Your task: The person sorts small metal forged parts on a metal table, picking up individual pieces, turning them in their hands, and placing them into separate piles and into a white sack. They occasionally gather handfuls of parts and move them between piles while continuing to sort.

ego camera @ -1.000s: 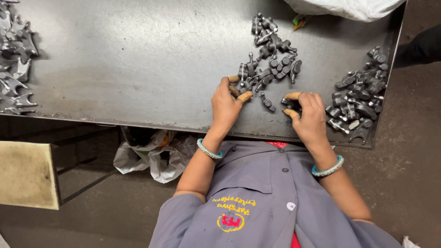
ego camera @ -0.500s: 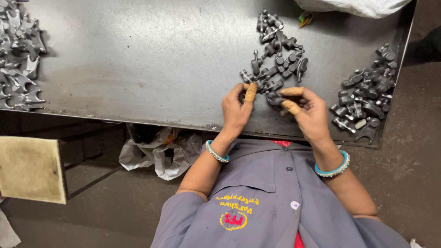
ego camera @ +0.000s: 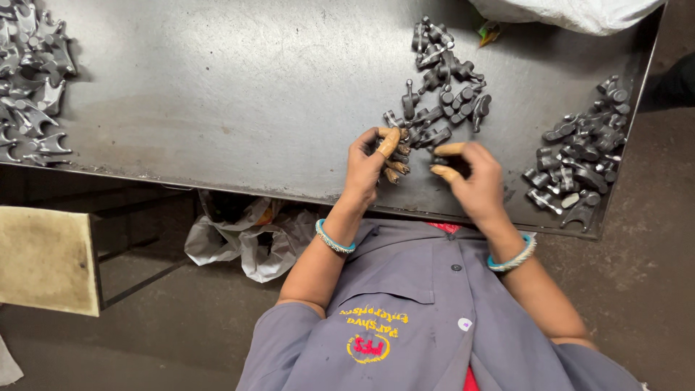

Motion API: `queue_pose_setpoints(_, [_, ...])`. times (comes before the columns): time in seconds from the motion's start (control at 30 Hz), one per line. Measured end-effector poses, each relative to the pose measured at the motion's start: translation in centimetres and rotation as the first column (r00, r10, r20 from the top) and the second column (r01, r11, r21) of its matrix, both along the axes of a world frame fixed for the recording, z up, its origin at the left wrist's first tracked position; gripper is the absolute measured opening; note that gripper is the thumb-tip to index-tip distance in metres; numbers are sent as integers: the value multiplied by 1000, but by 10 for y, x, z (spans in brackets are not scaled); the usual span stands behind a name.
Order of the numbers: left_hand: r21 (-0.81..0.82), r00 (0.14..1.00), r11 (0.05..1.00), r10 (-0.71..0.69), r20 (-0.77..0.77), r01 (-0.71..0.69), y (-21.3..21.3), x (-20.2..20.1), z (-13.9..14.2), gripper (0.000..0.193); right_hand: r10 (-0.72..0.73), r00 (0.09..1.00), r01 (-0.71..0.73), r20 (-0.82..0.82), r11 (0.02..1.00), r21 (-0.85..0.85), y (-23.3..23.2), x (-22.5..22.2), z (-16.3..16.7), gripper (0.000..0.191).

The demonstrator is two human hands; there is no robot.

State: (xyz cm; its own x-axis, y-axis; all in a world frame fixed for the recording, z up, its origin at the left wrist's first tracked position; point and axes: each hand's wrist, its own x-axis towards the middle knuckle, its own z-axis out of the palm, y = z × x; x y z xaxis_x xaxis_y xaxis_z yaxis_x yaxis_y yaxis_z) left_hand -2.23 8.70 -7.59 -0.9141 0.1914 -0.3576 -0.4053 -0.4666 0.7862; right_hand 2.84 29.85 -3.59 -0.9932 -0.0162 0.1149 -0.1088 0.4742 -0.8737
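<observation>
Steel table [ego camera: 217, 94] | hands [ego camera: 423, 170] on grey parts [ego camera: 441, 80] | white bag [ego camera: 572, 13] top-right

Small dark grey forged metal parts [ego camera: 441, 80] lie in a loose heap on the desk [ego camera: 217, 94], its near end touching both hands.

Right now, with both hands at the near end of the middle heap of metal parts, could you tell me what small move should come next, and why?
Probably draw one part clear of the middle heap toward the table edge. The left hand and right hand both sit at its near end, fingertips among tangled pieces, so neither seems to hold a single one yet. The right-hand heap lies apart.
</observation>
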Motion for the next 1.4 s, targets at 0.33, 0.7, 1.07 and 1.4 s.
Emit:
queue_pose_setpoints(0.33, [-38,977,977,-210,43,211,28,16,12,27,181,836,479,518,222,-850,58,17,-47,27])
queue_pose_setpoints(0.7, [357,925,923,-250,284,140,36,20,23,41,-41,997,62,65,932,-356,11,-1,15,26])
queue_pose_setpoints(1.07, [-612,983,781,-180,-36,121,-15,-7,54,37,22,995,24,-101,902,431,-7,-28,16,35])
queue_pose_setpoints(1.4, [-752,951,650,-291,-108,114,-6,-1,62,40,240,861,328,448,412,-850,55,11,-31,31])
